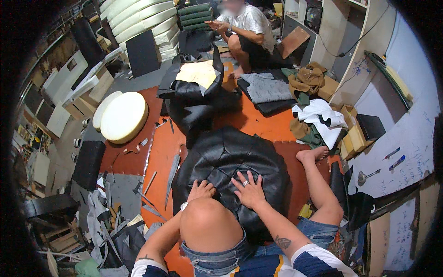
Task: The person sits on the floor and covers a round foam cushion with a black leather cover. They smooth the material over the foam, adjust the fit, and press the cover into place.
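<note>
A large round black leather cushion cover (230,154) with seams meeting near its middle lies in front of me, between my bent knee and my outstretched leg. My right hand (250,191), a ring on one finger, rests flat on the leather with its fingers spread. To its left, my left hand (201,190) has its fingers curled in against the same cover, seemingly gripping a bit of it. My raised knee hides part of the left wrist and the cover's near edge.
Beyond the cover sits a heap of black leather (198,104) with a pale yellow piece on top. Round cream foam discs (123,117) lie at left. A person (249,27) crouches at the back. Fabric scraps (323,120) and a whiteboard with pens (392,161) are at right.
</note>
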### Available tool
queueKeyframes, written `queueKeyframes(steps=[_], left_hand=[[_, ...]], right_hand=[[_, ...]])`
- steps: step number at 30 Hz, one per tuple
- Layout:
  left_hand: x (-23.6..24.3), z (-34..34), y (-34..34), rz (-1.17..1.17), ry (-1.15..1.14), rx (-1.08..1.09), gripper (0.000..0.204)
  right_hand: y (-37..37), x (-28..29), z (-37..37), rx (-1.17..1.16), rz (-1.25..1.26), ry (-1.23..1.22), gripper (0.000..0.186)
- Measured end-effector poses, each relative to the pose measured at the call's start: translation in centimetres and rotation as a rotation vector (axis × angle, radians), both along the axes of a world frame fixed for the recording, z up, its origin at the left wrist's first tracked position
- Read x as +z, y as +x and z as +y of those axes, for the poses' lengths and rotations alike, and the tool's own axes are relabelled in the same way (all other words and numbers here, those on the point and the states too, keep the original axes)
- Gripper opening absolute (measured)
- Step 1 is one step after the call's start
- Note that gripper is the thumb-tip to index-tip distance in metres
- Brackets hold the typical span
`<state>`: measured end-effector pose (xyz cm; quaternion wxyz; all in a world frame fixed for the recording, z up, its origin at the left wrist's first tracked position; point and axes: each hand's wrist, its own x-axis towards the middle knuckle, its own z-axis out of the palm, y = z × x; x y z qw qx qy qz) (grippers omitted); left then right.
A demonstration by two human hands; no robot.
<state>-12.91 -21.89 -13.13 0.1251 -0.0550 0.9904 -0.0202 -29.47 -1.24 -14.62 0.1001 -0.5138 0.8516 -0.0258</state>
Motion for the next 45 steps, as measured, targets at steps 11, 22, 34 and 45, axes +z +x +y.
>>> queueKeyframes(steps=[11, 22, 34, 45], left_hand=[[-2.1, -0.5, 0.8, 0.07, 0.04, 0.068, 0.032], [1.4, -1.9, -8.4, 0.118, 0.295, 0.383, 0.081], [-0.5, -0.6, -12.0, 0.007, 0.207, 0.399, 0.097], [0.1, -0.2, -13.1, -0.141, 0.157, 0.387, 0.097]], right_hand=[[-3.7, 0.9, 0.0, 0.06, -0.161, 0.191, 0.062], [-5.9, -1.7, 2.1, 0.075, -0.187, -0.267, 0.035], [-12.0, -5.1, 8.5, -1.117, -0.326, -0.653, 0.079], [-18.6, -12.7, 15.5, -1.262, -1.412, -0.792, 0.057]])
